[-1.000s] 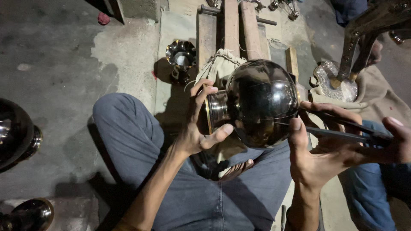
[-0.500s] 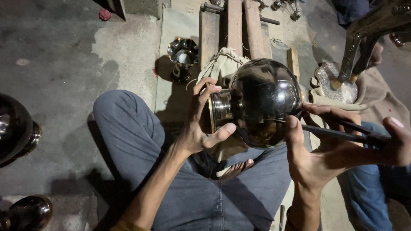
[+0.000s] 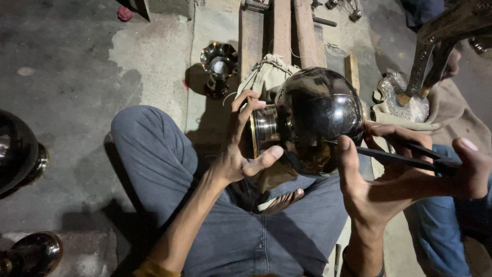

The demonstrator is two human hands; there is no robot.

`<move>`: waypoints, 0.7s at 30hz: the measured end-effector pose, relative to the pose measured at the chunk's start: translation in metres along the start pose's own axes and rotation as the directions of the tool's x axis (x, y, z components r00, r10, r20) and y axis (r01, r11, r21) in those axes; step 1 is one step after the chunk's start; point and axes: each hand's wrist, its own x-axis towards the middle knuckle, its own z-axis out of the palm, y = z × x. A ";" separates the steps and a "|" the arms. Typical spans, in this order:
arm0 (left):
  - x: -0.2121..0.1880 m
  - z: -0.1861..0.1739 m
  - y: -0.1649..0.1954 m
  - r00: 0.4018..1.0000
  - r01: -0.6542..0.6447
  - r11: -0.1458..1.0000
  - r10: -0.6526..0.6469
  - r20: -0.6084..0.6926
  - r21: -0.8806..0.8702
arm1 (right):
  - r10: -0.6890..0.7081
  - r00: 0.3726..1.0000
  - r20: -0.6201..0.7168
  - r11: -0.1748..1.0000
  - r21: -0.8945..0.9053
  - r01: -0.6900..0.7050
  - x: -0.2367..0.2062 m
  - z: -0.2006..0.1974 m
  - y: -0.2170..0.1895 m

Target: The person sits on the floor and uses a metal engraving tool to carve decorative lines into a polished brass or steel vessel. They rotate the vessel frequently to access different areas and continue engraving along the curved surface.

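Left hand [image 3: 241,149]: its grip is wrapped round the banded neck of the round metal pot [image 3: 315,118], fingers curled over the top of the neck, thumb pressed under it.
Right hand [image 3: 389,179]: its grip is closed on a thin dark tool [image 3: 405,156], thumb raised beside the pot's belly, fingers folded over the shaft.
Pot: dark, polished and ball-shaped, held on its side between the two grips, above the person's lap; its neck points into the left grip.
Tool: runs from the right grip straight to the pot, its tip touching the shiny belly.
Cloth bag [image 3: 266,77]: pale, tied with string, just behind the left grip and partly hidden by the pot.
Small vase [image 3: 219,64]: fluted metal, standing on the floor beyond the left grip, well apart from it.
Wooden planks [image 3: 282,25]: lie on the floor beyond the pot.
Embossed dish [image 3: 405,100]: silvery, on a tan cloth beyond the right grip.
Dark vessels [image 3: 18,154]: far out from the left grip, on the concrete floor [image 3: 77,77].
Labels: none of the things shows a readable label.
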 end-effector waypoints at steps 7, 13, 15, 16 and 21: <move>-0.001 0.000 -0.003 1.000 0.004 1.000 -0.004 -0.005 0.000 | 0.012 1.000 0.007 1.000 -0.006 -0.012 0.000 0.000 -0.003; -0.001 0.000 -0.002 1.000 0.003 1.000 -0.003 -0.004 -0.011 | -0.020 1.000 0.020 0.999 -0.032 0.021 -0.001 0.000 -0.003; -0.001 0.000 -0.002 1.000 -0.005 1.000 0.005 -0.009 -0.003 | -0.028 0.999 0.017 0.999 -0.041 0.029 -0.002 0.000 -0.002; -0.002 0.000 -0.001 1.000 -0.005 1.000 0.005 -0.013 0.004 | -0.032 0.999 0.015 0.998 -0.048 0.033 -0.003 0.000 -0.002; -0.002 0.000 0.002 1.000 -0.005 1.000 0.005 -0.007 -0.030 | -0.034 0.999 0.005 0.994 -0.100 0.035 -0.002 0.001 -0.003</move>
